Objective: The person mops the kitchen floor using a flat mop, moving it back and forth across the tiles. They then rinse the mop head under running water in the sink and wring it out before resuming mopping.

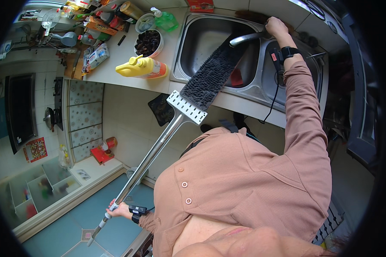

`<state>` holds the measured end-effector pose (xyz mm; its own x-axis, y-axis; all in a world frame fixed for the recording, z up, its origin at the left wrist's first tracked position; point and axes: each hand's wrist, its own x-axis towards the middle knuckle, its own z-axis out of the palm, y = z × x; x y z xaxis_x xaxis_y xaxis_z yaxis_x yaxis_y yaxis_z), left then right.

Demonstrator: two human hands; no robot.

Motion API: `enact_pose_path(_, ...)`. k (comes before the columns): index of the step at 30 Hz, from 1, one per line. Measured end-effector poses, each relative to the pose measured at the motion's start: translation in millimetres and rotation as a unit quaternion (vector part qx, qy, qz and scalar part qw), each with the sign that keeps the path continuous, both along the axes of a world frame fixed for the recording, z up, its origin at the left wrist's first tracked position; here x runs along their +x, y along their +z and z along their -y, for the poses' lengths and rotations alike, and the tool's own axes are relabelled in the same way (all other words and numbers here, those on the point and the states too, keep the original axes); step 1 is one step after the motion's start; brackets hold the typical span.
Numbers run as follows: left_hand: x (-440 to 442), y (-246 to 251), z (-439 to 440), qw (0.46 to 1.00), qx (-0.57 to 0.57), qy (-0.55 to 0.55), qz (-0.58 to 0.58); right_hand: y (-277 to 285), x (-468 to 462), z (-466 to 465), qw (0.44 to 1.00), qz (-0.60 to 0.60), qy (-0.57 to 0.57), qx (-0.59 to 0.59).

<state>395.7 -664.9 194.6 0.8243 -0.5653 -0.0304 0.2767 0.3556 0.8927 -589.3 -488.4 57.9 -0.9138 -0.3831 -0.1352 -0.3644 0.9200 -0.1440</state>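
Observation:
My left hand (117, 210) is closed around the lower part of a flat mop's metal handle (148, 157). The handle slants up to a white slotted mop plate (187, 107). From that plate a dark grey chenille mop pad (212, 75) stretches over the counter edge into the left basin (196, 41) of a stainless steel sink. The pad's far end lies in shadow beneath the metal faucet (247, 39). My right hand (276, 27) grips the faucet's control end, behind the two basins. Whether water runs from the spout, I cannot tell.
A yellow jug (143, 67), a tub of dark pieces (149, 42) and a green pump bottle (165, 21) stand left of the sink. A red piece (236, 77) lies in the left basin. A black cable (272, 99) hangs over the right basin (281, 86).

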Motion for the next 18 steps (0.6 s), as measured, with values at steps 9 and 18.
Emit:
enact_pose_path(9,-10,5,6,1.0,0.0,-0.001,0.008,-4,-4,-4,0.999,-0.001,0.004,-0.033)
enact_pose_path(18,-27,5,19,0.999,0.023,0.003,0.023,1,81,-24,0.954,-0.259,-0.025,-0.149)
